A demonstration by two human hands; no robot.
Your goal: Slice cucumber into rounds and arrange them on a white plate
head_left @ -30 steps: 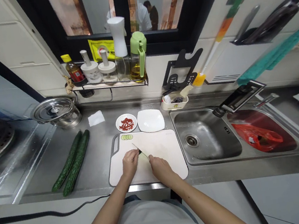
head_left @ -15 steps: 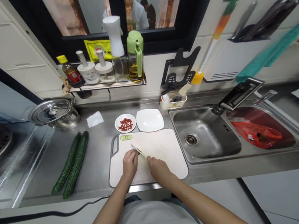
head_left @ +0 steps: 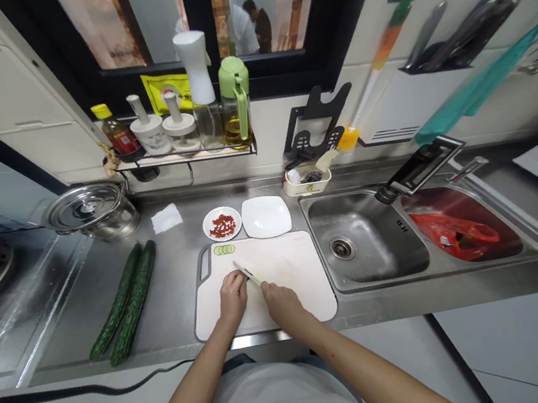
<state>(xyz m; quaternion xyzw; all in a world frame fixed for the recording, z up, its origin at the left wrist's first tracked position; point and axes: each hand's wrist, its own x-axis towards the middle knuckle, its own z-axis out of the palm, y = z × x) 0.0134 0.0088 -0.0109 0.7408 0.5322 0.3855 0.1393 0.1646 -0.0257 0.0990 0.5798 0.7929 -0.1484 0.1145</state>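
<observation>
Over the middle of the white cutting board, my right hand is closed around the handle of a small knife. The blade points up and left, its edge close to the fingertips of my left hand. That hand's fingers are curled and pressed down on the board; whatever they hold is hidden. Several thin cucumber slices lie overlapping in a row at the board's upper left. Just behind the board are a round plate of small red pieces and a bare white square plate.
Two whole cucumbers lie left of the board, near a lidded steel pot and a white tissue. A double sink borders the right, a red plastic bag inside. Bottles stand on a wall rack.
The view has shifted slightly, so the counter items sit a little farther left. Both hands and the knife keep nearly the same place on the board; the blade's angle looks slightly different.
</observation>
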